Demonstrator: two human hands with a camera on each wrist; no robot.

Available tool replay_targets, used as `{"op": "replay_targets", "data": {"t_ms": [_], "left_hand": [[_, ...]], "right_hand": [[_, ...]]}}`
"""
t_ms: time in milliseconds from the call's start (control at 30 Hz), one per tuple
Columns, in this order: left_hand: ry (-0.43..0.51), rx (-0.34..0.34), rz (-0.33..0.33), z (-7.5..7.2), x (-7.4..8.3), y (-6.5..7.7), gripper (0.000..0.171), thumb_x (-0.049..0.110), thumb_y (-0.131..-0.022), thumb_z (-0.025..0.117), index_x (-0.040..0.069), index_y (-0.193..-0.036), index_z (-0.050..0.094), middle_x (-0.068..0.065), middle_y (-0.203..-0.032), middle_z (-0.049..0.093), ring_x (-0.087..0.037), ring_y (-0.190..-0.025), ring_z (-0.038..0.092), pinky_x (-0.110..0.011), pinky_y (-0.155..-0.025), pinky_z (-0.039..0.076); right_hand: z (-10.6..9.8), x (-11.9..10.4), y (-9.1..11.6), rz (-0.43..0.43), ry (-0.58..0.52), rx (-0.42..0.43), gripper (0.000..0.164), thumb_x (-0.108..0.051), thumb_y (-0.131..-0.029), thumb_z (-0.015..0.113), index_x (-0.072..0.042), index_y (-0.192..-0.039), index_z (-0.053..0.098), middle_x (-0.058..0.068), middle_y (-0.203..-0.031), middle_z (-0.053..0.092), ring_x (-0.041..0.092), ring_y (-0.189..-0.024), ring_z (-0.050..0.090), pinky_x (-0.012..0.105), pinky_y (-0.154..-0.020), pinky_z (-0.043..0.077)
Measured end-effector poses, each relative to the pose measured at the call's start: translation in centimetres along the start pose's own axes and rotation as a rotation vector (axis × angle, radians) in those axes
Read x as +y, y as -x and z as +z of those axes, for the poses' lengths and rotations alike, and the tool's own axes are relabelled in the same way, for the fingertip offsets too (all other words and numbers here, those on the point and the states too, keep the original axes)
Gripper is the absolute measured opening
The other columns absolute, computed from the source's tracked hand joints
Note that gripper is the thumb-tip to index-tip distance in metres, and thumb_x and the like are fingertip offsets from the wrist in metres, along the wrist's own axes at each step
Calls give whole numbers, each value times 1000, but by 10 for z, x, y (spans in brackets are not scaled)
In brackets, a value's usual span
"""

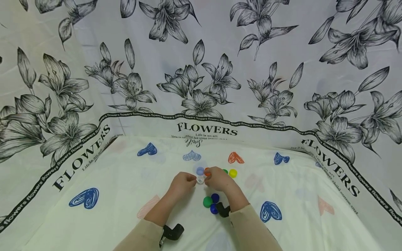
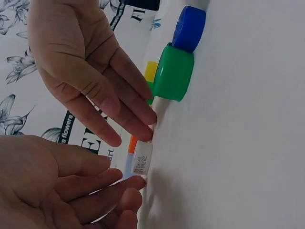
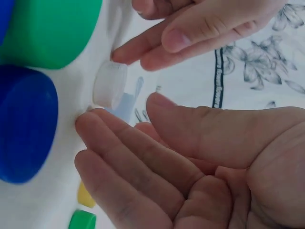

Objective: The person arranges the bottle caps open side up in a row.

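A small whitish bottle cap [image 1: 200, 180] lies on the cloth between both hands. From the left, my left hand [image 1: 182, 184] reaches it with loosely extended fingers, a fingertip right at its edge. On its other side is my right hand [image 1: 220, 178], thumb apart from the fingers and fingertips close to the cap. Printed characters mark the side of the white cap [image 2: 141, 158] in the left wrist view. Just behind it sits a light blue cap [image 1: 200, 170], beside an orange cap [image 1: 207, 170] partly hidden by my right hand.
Past my right hand lie a yellow cap [image 1: 232, 173] and a small green cap [image 1: 225, 171]. Nearer, a larger green cap [image 1: 207, 202] touches two dark blue caps [image 1: 215, 198], close to my right wrist. A flower-printed curtain [image 1: 201, 87] rises behind the heart-patterned cloth [image 1: 119, 195].
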State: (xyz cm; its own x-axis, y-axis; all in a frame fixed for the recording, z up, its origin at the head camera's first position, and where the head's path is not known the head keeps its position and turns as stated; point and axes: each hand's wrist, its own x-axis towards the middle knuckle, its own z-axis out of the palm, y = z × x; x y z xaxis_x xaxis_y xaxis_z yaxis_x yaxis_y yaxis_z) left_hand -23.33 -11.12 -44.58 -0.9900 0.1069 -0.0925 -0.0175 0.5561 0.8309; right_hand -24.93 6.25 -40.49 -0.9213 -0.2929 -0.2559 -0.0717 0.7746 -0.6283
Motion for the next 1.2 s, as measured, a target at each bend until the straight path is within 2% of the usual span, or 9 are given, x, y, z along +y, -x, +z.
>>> {"op": "replay_targets", "data": {"t_ms": [100,200,300,400,467,600,833,1000,1200], "left_hand": [[-51,-4,11,0,2,1,19,10,-94,71,-1,-110,75,-11,-106,72,-25,-94,64,-42,-86,54],[-139,-42,71,-3,5,6,17,10,-92,73,3,-107,73,-7,-100,69,-24,-91,62,-42,-84,53],[-208,-156,157,-5,8,16,16,8,-87,77,4,-102,71,-3,-89,63,-20,-78,57,-37,-73,51],[-262,-292,191,-3,12,25,24,8,-82,82,4,-102,70,1,-83,60,-17,-72,53,-34,-69,48],[-309,-339,197,1,16,30,29,9,-79,85,5,-104,71,2,-83,61,-16,-73,54,-36,-71,49],[-443,-313,241,11,21,35,25,7,-75,85,7,-97,71,5,-81,62,-13,-72,54,-35,-72,51],[-515,-216,313,24,22,37,13,3,-80,79,10,-81,68,7,-70,55,-10,-63,49,-29,-63,48],[-494,-217,310,19,21,37,8,9,-84,78,9,-83,71,8,-70,57,-9,-64,50,-28,-64,48],[-312,-211,352,-2,21,27,5,11,-87,79,10,-92,78,8,-76,61,-10,-67,52,-28,-60,46]], "right_hand": [[-3,0,3,-5,50,7,45,-5,-95,70,-1,-138,61,13,-121,70,28,-105,65,45,-94,53],[-6,0,7,-34,96,14,45,-6,-92,74,-2,-135,64,10,-108,71,27,-97,64,45,-90,54],[-5,4,16,-61,144,-21,39,-10,-88,80,-5,-125,69,5,-97,68,23,-86,61,41,-82,55],[-2,10,26,-61,178,-96,35,-16,-83,86,-9,-114,72,2,-92,63,20,-81,58,41,-77,53],[1,13,31,-47,186,-147,35,-20,-78,90,-13,-107,72,0,-92,63,20,-81,58,41,-77,52],[10,14,34,-45,211,-176,33,-22,-74,92,-15,-97,70,-4,-87,62,17,-78,57,37,-75,52],[15,12,35,-88,306,-94,29,-18,-69,95,-11,-84,71,-5,-78,58,14,-69,55,29,-64,50],[15,14,34,-146,289,-62,28,-19,-69,95,-11,-85,73,-6,-78,57,12,-68,54,26,-62,49],[2,20,31,-273,131,-34,17,-17,-79,85,-14,-90,72,-5,-77,58,11,-69,53,27,-60,46]]}}
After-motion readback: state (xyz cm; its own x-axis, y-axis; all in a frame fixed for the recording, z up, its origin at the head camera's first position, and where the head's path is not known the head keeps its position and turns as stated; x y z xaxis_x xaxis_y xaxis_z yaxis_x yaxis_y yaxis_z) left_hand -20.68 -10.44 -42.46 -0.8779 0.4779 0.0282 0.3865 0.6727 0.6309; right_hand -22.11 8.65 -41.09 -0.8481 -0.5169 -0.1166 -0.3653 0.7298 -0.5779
